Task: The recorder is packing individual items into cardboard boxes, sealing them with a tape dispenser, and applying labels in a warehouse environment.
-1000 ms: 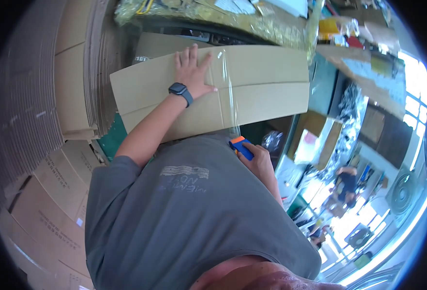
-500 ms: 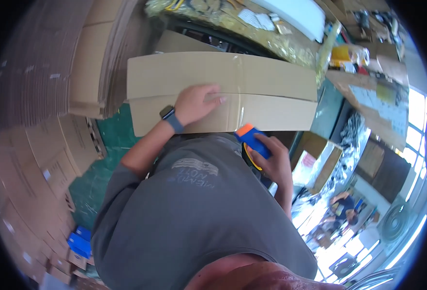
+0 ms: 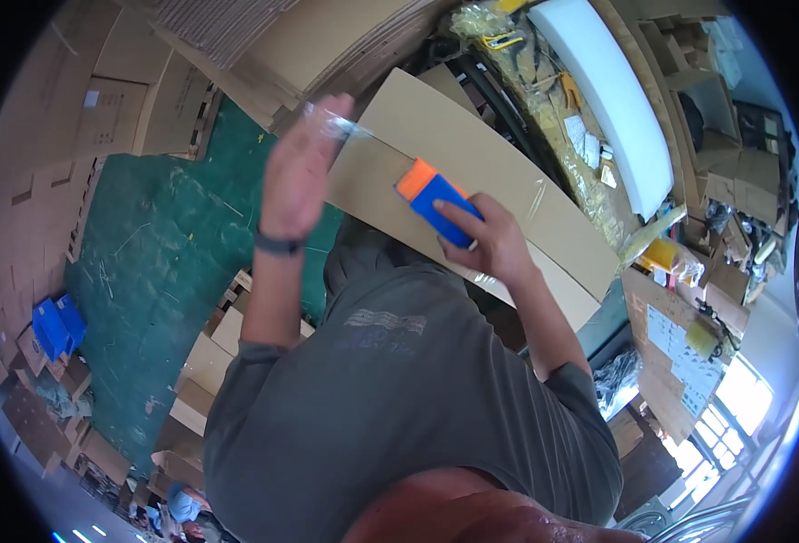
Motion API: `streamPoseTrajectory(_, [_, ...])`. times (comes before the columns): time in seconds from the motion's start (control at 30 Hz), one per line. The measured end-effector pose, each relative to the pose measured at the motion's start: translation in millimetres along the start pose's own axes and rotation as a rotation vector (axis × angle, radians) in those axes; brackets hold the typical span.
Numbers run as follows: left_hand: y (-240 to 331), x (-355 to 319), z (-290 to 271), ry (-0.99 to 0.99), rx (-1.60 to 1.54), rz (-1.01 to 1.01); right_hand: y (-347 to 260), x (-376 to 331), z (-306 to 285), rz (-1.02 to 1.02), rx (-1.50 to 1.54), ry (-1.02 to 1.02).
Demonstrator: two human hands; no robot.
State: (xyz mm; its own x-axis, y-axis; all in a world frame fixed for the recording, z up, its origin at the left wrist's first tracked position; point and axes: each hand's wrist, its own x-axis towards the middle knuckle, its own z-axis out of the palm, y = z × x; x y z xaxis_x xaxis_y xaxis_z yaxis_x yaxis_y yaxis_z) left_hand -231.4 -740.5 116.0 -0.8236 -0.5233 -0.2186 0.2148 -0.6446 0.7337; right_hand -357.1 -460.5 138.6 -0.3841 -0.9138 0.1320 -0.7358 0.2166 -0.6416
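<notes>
A long flat cardboard box [image 3: 508, 195] lies tilted in front of my chest. My right hand [image 3: 485, 240] grips a blue and orange tape dispenser [image 3: 435, 201] and presses it on the box's middle seam. A strip of clear tape [image 3: 336, 125] runs from the box's left end. My left hand [image 3: 298, 172], with a dark watch at the wrist, lies flat against that left end of the box, fingers together and pointing up, by the tape's loose end.
Stacks of flattened cardboard [image 3: 263, 41] rise behind the box and along the left. The floor [image 3: 159, 244] is green, with blue crates [image 3: 53, 324] at the far left. A cluttered bench with a white foam roll [image 3: 612, 100] and small boxes runs along the right.
The box has swung from level to slanted. My right hand brought the dispenser up from the box's lower edge onto its middle. My left hand slid from the box's face to its left end.
</notes>
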Motion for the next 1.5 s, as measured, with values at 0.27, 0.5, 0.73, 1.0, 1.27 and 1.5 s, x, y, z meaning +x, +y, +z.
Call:
streamPoseTrajectory(0.27, [-190.3,109.7,-230.2,0.121,0.713,-0.259,37.8,67.2,40.2,0.139,-0.144,-0.260])
streamPoseTrajectory(0.5, [-146.1,108.1,-54.3,0.180,1.488,-0.148,51.5,52.2,34.7,0.278,-0.191,-0.140])
streamPoseTrajectory(0.73, [-159.5,90.8,-22.9,0.370,1.893,-0.095,91.4,-118.1,-61.3,0.401,-0.207,-0.207])
streamPoseTrajectory(1.0, [-189.4,91.5,-27.8,0.457,1.981,0.041,163.3,-310.2,-178.0,0.568,-0.318,-0.359])
streamPoseTrajectory(1.27, [-432.2,-72.1,255.3,-0.351,1.996,0.435,191.1,-347.1,-189.0,0.452,-0.249,-0.333])
streamPoseTrajectory(1.5, [-457.9,-86.4,248.8,-0.384,1.992,0.558,251.9,-523.4,-294.5,0.755,-0.354,-0.566])
